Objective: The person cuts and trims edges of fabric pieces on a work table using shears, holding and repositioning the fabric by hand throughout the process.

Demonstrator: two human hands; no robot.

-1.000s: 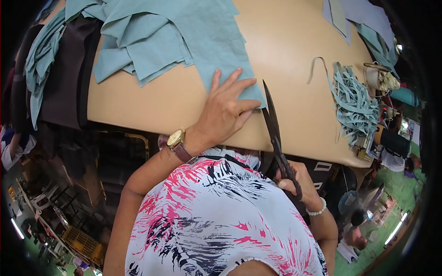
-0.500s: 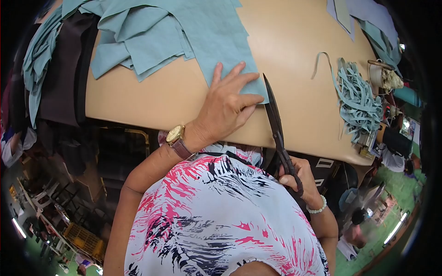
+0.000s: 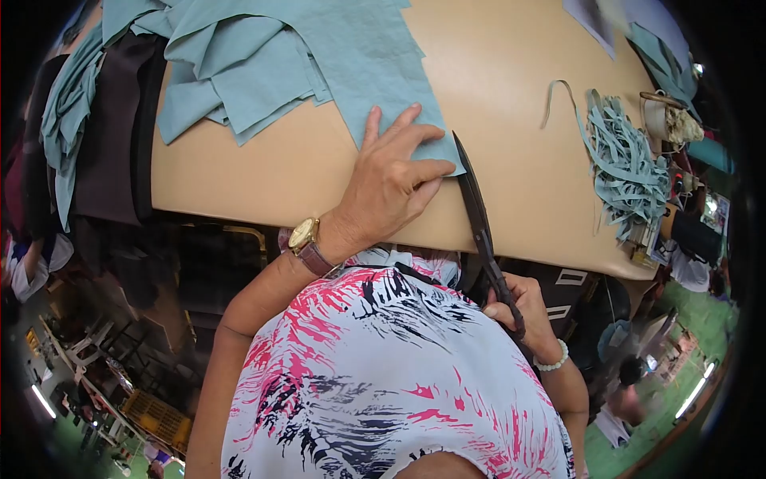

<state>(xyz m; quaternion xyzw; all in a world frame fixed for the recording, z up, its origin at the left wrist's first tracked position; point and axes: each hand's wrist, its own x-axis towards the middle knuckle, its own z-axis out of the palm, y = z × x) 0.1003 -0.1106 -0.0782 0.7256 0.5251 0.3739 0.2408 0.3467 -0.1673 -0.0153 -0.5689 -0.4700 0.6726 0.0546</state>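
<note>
My left hand [image 3: 393,177] lies with its fingers spread on the near end of a light teal cloth [image 3: 375,60], pressing it against the table. My right hand [image 3: 523,311] grips the handles of long dark scissors [image 3: 476,211] just past the table's front edge. The scissors point away from me, their blades together or nearly so, alongside the cloth's right-hand corner near my left fingertips. More folded teal fabric pieces [image 3: 255,76] lie in layers to the left of the cloth under my hand.
A heap of narrow teal strips [image 3: 626,164] sits at the tan table's [image 3: 527,184] right side, near a roll of pale material [image 3: 666,124]. Dark fabric [image 3: 112,128] hangs at the left edge. Another person [image 3: 626,391] is at the lower right, beyond the table.
The camera view has shifted slightly. Both hands and the scissors stay almost in place, with the blades still beside the cloth's corner.
</note>
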